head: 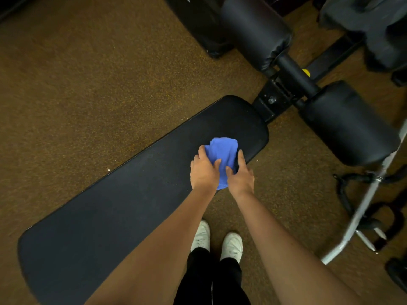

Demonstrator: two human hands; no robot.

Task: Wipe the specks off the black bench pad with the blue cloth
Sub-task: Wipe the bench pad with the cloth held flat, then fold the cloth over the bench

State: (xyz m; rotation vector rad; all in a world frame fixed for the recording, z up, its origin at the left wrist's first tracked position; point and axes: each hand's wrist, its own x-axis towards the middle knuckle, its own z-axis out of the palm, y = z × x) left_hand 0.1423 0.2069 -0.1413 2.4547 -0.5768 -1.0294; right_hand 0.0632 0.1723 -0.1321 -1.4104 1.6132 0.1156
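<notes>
The long black bench pad (123, 199) runs diagonally from lower left to upper right. A bunched blue cloth (223, 153) lies near its right end, close to the near edge. My left hand (203, 170) holds the cloth's left side, thumb on top of the fabric. My right hand (241, 175) holds its right side, fingers curled around the edge. Faint pale specks dot the pad left of the cloth, around the middle of its width.
Two black roller pads (255, 29) (345, 122) and a metal frame joint (273, 100) stand beyond the bench's right end. A white metal bar (363, 208) and black handles lie at the right. My white shoes (217, 241) stand on the speckled brown floor.
</notes>
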